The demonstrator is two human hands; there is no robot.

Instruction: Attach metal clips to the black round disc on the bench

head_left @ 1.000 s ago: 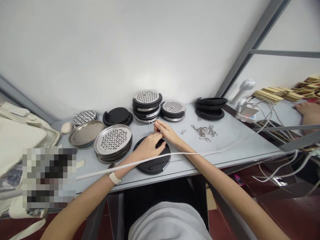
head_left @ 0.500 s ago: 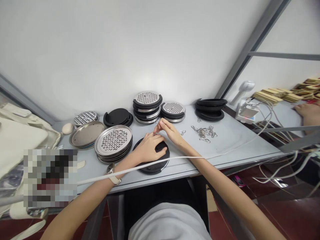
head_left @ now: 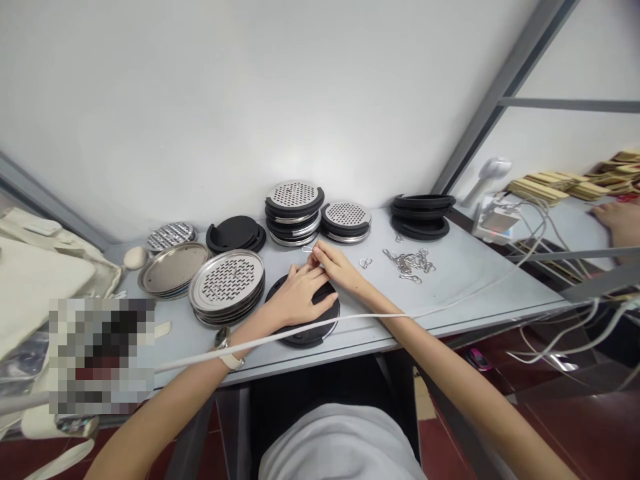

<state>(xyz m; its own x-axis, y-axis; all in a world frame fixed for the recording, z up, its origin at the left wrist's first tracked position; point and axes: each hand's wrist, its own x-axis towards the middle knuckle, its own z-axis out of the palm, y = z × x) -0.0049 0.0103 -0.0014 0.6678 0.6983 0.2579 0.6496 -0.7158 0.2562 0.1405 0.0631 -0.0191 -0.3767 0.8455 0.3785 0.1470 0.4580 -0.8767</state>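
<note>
A black round disc (head_left: 306,336) lies at the near edge of the table, partly hidden by my left hand (head_left: 303,292). That hand rests over the disc with its fingers spread and its thumb reaching to the right. Just beyond, my right hand (head_left: 337,265) pinches a small metal wire hook (head_left: 307,249), whose loop sticks out to the left of the fingertips. The fingers of both hands meet there. A pile of similar wire hooks (head_left: 411,263) lies to the right, with a few loose ones (head_left: 365,263) nearer my right hand.
To the left stand stacked perforated metal discs (head_left: 233,279), plain metal plates (head_left: 175,267) and black discs (head_left: 235,233). Assembled stacks (head_left: 295,197) line the wall, and black rings (head_left: 421,217) sit further right. A white cable (head_left: 360,314) crosses over my forearms. Another person's hand (head_left: 620,220) shows far right.
The wire hook now shows beyond my right fingertips. My right hand has shifted slightly, and my left fingers have moved a little over the disc.
</note>
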